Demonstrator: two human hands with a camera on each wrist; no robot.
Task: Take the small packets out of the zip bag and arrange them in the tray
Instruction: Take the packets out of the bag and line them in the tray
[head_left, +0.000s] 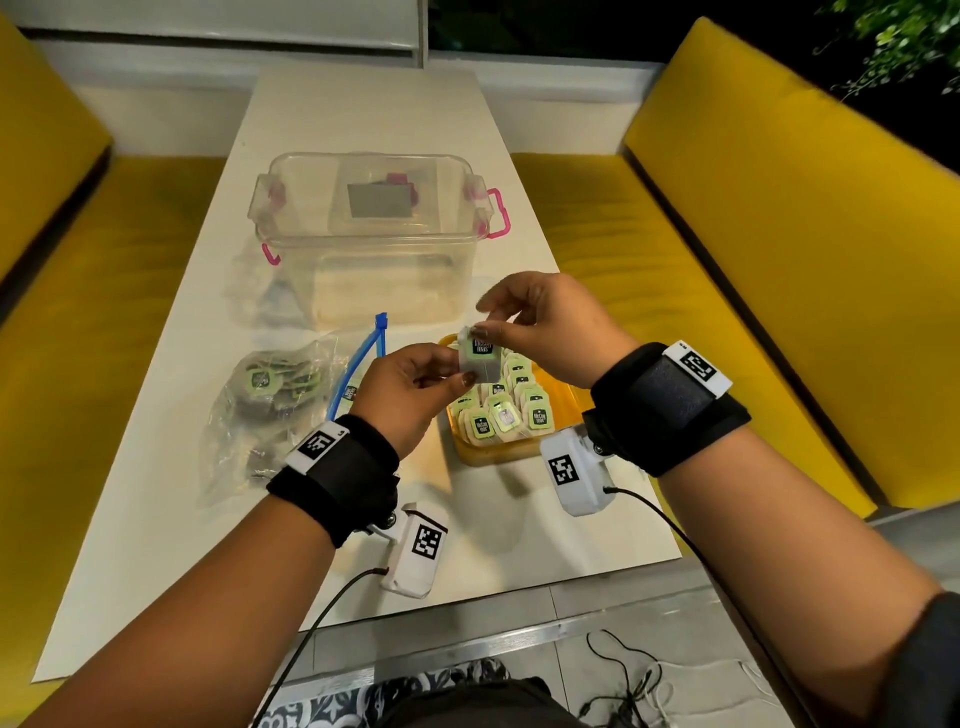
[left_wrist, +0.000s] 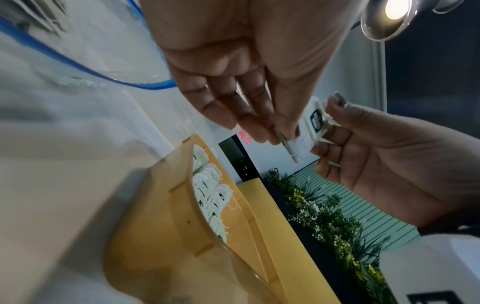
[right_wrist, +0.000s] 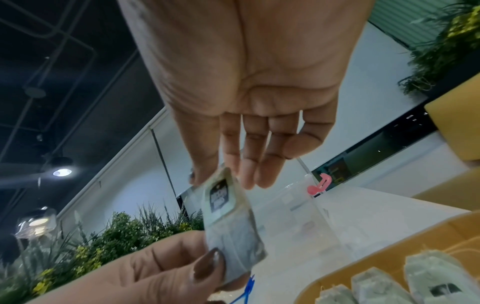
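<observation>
warm indoor light; wrist views blurred, edges warped.

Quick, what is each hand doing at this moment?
Left hand: pinches the lower end of the packet.
Right hand: pinches the same packet's top.

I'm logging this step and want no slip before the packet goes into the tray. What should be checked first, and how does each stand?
1. Packet held: ok, left hand pinches the bottom, right hand the top.
2. Packet above tray: ok.
3. Free tray space: ok, on its right side.
4. Rows of packets tidy: ok.
5. Zip bag open: ok.
6. String untangled: cannot tell.
</observation>
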